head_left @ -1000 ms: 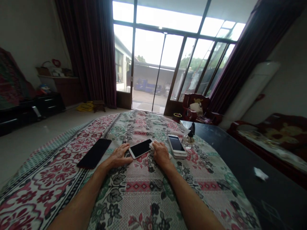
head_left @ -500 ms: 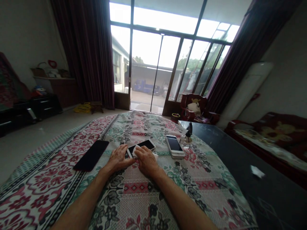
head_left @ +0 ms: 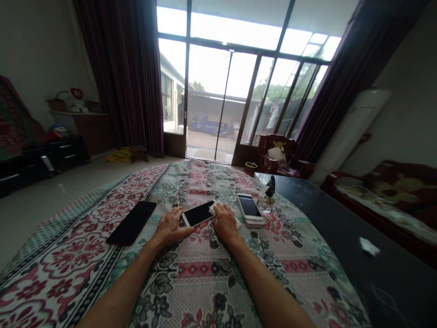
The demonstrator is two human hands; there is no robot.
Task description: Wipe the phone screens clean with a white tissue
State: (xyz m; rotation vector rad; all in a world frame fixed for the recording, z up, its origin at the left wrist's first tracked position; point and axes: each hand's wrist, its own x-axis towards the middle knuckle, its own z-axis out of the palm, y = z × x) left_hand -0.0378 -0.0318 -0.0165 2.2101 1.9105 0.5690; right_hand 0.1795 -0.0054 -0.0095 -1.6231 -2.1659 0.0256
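A white-framed smartphone [head_left: 199, 213] with a dark screen lies flat on the flowered cloth. My left hand [head_left: 171, 226] grips its left end, fingers along the far edge and thumb at the near side. At the phone's right end, my right hand [head_left: 226, 224] is closed on a crumpled white tissue [head_left: 214, 207], pressed against the screen there; a pale bit of it also shows beside the palm. To the right lies a stack of white phones [head_left: 250, 209]. On the left is a larger black phone [head_left: 132, 223], face up or down I cannot tell.
The patterned tablecloth [head_left: 205, 291] covers the surface under my arms. Just beyond the stacked phones stands a small dark figure on a clear base [head_left: 269, 191]. A black table [head_left: 327, 228] adjoins on the right, with a crumpled white piece [head_left: 369, 246] on it.
My right hand has slid right across the screen with the tissue, from the phone's middle to its right end, uncovering most of the screen. The left hand stays at the left end.
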